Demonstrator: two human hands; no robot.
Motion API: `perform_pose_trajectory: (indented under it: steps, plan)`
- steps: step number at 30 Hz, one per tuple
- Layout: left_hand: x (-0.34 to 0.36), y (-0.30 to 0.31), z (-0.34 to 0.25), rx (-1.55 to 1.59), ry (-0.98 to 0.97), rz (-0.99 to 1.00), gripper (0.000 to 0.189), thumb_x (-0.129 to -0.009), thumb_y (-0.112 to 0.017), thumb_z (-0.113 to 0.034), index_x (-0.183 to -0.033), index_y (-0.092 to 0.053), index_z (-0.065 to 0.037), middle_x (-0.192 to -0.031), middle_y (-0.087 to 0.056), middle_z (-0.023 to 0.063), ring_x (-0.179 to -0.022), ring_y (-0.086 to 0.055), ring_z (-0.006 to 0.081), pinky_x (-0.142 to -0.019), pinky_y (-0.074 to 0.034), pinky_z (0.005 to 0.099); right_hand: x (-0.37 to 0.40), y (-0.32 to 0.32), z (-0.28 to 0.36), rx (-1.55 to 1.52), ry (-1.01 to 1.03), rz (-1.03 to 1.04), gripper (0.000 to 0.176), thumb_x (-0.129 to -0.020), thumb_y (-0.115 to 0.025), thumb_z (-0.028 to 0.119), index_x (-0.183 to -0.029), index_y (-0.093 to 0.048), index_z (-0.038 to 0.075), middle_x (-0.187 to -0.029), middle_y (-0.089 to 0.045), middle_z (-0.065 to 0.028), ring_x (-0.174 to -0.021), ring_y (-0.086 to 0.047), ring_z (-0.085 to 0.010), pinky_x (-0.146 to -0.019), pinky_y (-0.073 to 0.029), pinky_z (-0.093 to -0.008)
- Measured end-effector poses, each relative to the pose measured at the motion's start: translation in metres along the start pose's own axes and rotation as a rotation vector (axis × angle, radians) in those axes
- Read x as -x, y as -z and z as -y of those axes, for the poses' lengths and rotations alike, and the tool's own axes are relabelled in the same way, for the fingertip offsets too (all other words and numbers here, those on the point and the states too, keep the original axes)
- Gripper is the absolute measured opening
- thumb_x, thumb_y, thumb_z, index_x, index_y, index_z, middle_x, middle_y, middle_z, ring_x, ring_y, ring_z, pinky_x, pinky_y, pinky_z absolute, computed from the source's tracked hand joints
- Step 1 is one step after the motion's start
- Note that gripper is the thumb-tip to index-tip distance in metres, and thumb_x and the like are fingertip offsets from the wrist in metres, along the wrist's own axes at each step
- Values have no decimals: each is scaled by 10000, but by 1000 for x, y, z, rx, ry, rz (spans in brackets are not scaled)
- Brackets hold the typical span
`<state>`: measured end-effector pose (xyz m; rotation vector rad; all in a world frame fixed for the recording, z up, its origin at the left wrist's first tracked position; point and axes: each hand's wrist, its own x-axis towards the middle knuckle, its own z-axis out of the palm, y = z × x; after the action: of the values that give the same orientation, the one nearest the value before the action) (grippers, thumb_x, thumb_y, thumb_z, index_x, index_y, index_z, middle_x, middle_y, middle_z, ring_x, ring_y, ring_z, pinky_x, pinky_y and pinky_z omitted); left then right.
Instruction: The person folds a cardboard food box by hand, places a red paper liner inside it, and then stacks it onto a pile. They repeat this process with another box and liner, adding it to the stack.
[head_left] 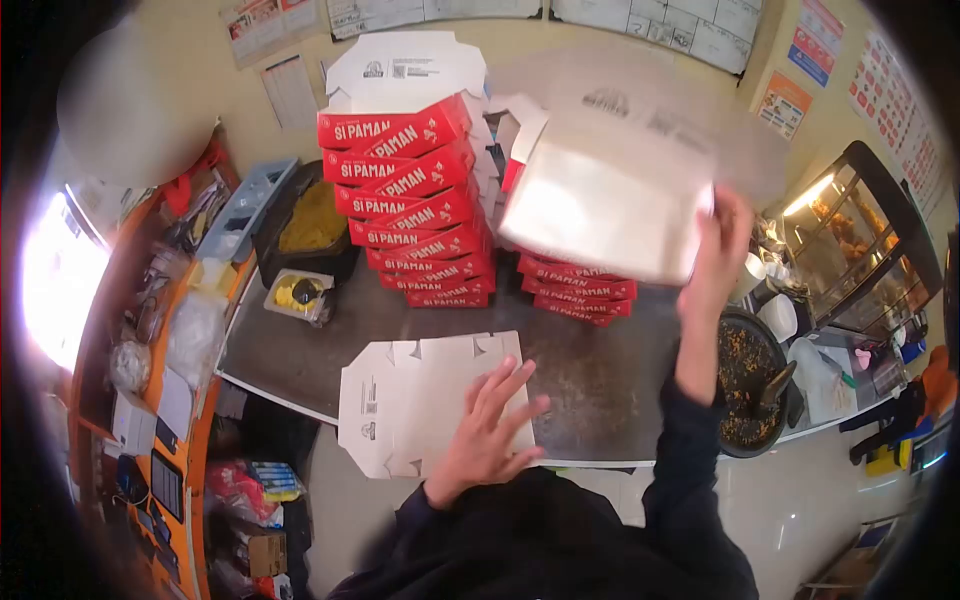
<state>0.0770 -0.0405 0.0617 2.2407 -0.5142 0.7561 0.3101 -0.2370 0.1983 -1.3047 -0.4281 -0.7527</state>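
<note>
My right hand (718, 245) grips the right edge of a white cardboard food box (610, 195), its raised lid blurred by motion. The box hangs over the right-hand stack of red boxes (580, 290), hiding most of it. Fingers spread, my left hand (490, 425) is over a flat, unfolded white box blank (415, 400) at the table's front edge. The blank lies with its printed logo toward the left. Behind it rises a tall stack of red "SI PAMAN" boxes (415, 205), the top one with its white lid standing up.
A dark metal table (590, 375) carries the stacks. On its left are a tray of yellow food (312, 218) and a small clear-lidded container (298, 294). A large black pan (750, 385) with a ladle stands at right, near a lit glass display case (845, 240). A person (908, 405) is at far right.
</note>
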Motion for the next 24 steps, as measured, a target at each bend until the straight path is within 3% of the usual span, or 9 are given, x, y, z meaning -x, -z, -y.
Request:
perform_pose_trajectory:
  steps: [2, 6, 10, 13, 16, 19, 21, 23, 24]
  plan:
    - [29, 0, 24, 44, 264, 299, 572, -907, -678, -417, -1403, -523, -178, -1534, -402, 160, -1471, -288, 398, -1152, -282, 566, -68, -1, -35, -4, 16, 35, 320, -926, -620, 86, -1235, -613, 2, -1199, -630, -59, -1104, -581, -159, -972, -445, -288]
    - [122, -5, 53, -366, 481, 737, 566, -877, -704, -453, -1325, -581, -132, -1480, -462, 174, -1425, -362, 416, -1077, -399, 548, -148, -34, -92, 146, -28, 116, 273, -919, -628, 90, -1177, -655, 4, -1074, -701, -80, -986, -636, -142, -875, -482, -265]
    - [173, -12, 94, -257, 421, 690, 623, -821, -732, -540, -1283, -611, -140, -1488, -465, 164, -1422, -379, 402, -1043, -429, 552, -148, -49, -101, 349, -283, 360, 289, -943, -618, 168, -1181, -665, 10, -1056, -734, -98, -922, -658, -145, -842, -493, -277]
    - [168, -4, 90, -191, 419, 674, 619, -796, -742, -560, -1238, -645, -137, -1490, -475, 160, -1429, -383, 380, -1043, -434, 534, -146, -45, -114, 335, -255, 391, 297, -974, -593, 233, -1192, -666, 44, -1101, -711, -98, -975, -644, -171, -883, -479, -297]
    - [172, -1, 93, -198, 380, 668, 589, -792, -748, -547, -1206, -679, -134, -1476, -504, 160, -1431, -393, 365, -1049, -438, 497, -125, -31, -108, 596, 194, 197, 262, -989, -568, 233, -1166, -670, 67, -1150, -668, -110, -1047, -612, -214, -923, -452, -306]
    - [179, -2, 113, -70, 414, 647, 492, -837, -739, -473, -1170, -701, -112, -1415, -559, 163, -1368, -455, 367, -1025, -457, 473, -47, -28, -27, 474, 194, 186, 229, -994, -562, 218, -1133, -663, 67, -1165, -627, -124, -1106, -574, -254, -951, -434, -325]
    - [201, -7, 134, -8, 404, 582, 423, -880, -725, -402, -1160, -702, -87, -1324, -624, 173, -1247, -576, 370, -950, -514, 462, 12, -16, -17, 358, 217, 408, 229, -941, -634, 194, -1124, -657, 58, -1135, -627, -122, -1098, -576, -266, -940, -441, -331]
    - [174, 7, 116, 118, 716, 442, 294, -908, -706, -262, -1115, -723, -54, -1164, -705, 168, -1013, -698, 349, -851, -558, 405, 72, 2, -7, 357, 100, 899, 309, -873, -706, 187, -1156, -657, 72, -1128, -626, -126, -1107, -573, -290, -958, -444, -367]
    - [175, 10, 115, 182, 725, 359, 262, -913, -705, -221, -1106, -727, -46, -1086, -724, 153, -924, -716, 297, -795, -561, 377, 103, 8, -8, 299, 58, 1103, 354, -846, -723, 176, -1180, -655, 80, -1154, -618, -123, -1126, -562, -299, -976, -439, -389]
